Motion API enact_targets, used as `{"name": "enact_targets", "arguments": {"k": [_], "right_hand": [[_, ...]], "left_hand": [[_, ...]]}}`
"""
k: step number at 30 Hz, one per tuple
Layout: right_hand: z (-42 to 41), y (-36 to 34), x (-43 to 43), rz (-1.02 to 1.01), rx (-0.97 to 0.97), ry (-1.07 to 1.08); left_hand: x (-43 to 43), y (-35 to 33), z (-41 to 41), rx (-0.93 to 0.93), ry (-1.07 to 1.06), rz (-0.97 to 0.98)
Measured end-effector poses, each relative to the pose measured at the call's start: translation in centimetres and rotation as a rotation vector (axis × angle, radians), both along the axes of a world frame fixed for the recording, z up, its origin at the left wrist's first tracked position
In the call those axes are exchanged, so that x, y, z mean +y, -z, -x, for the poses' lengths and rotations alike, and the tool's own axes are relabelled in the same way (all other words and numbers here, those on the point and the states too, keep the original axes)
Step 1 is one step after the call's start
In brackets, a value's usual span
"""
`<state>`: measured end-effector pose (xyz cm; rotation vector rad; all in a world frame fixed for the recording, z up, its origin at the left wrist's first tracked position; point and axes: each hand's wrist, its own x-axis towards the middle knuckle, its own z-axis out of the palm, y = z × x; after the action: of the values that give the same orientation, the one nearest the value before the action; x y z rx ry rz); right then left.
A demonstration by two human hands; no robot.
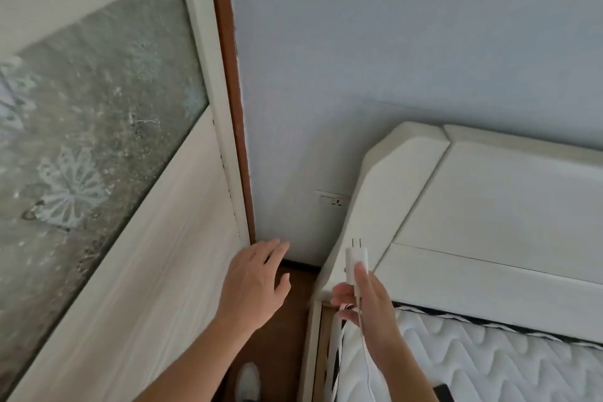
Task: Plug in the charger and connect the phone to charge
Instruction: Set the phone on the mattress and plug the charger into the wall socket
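Down low, the right hand (365, 307) has its grip tight around the white charger (356, 263), its prongs pointing up toward the wall socket (333, 198) beside the bed (489, 206), ready to push in. Left hand (254, 281) reaches out, fingers apart, holding nothing; no phone shows

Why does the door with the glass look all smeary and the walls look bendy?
In the head view, the door on the left is smeared by motion blur, while the charger in the right hand looks sharper; the wide-angle lens bends the door frame; the light is soft and dim, with no glare.
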<state>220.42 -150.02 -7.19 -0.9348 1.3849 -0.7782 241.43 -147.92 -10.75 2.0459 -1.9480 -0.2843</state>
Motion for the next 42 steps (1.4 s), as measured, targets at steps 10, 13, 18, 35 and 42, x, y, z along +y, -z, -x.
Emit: {"name": "enact_targets", "arguments": {"k": [10,13,18,35,42], "right_hand": [[-5.3,7.6,-8.5,-0.055,0.04,0.067],[-6.4,11.1,-11.5,-0.058,0.057,0.101],[-8.5,17.6,-15.8,-0.09,0.077,0.257],[-9.6,25.2,-21.4,-0.249,0.037,0.546],[-9.2,26.3,-21.4,-0.245,-0.008,0.563]], "left_hand": [[-11.8,4.5,-2.2,-0.015,0.107,0.017],[-15.5,7.2,-2.6,-0.026,0.184,0.004],[-19.9,11.6,-2.4,-0.07,0.32,0.003],[-24.5,15.4,-1.3,-0.2,0.567,0.031],[-24.6,15.8,-1.2,-0.249,0.579,0.027]]}}
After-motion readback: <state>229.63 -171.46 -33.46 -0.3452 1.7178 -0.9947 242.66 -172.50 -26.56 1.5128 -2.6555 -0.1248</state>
